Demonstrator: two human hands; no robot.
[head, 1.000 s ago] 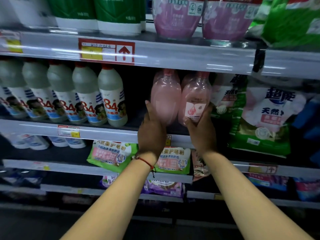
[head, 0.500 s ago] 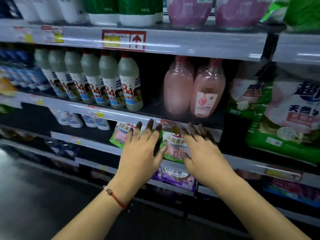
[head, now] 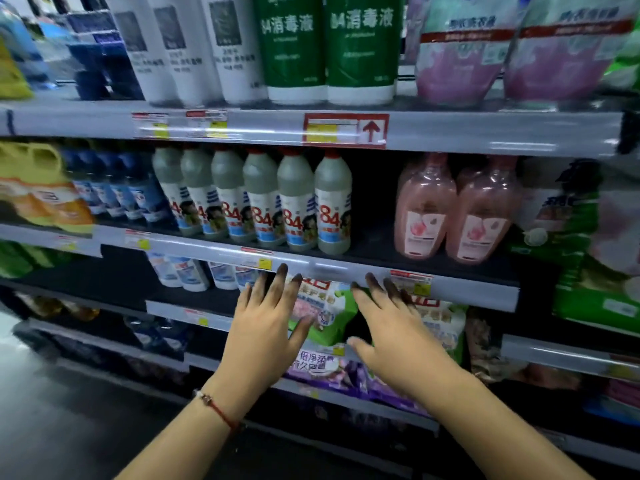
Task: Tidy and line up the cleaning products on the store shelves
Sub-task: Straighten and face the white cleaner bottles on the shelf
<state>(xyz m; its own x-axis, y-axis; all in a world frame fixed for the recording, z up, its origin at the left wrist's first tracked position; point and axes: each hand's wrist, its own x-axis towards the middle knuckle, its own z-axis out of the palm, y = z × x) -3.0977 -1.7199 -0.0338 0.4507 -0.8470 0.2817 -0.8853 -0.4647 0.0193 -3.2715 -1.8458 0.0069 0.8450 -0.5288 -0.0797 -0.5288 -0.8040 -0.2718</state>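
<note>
Both hands out in front of the shelves, palms down, holding nothing. Left hand fingers straight and spread, red string bracelet on the wrist. Right hand fingers also spread, straight. Fingertips of both reach up near the front rail of the middle shelf; can't tell if they touch it. Both hands are in front of the green-and-pink soap powder bags on the shelf below.

Middle shelf: row of grey 84 disinfectant bottles with red caps, upright, side by side, labels facing out. Dark gap to their right, then two pink bottles upright and touching each other, labels forward, standing near the shelf front. Green detergent bags just right of the pink ones. Blue bottles and yellow jugs to the far left, blurred.

Top shelf: white bottles, two green 84 bottles, pink refill pouches. Red arrow price tag on the top rail. Purple bags on a lower shelf under the hands
</note>
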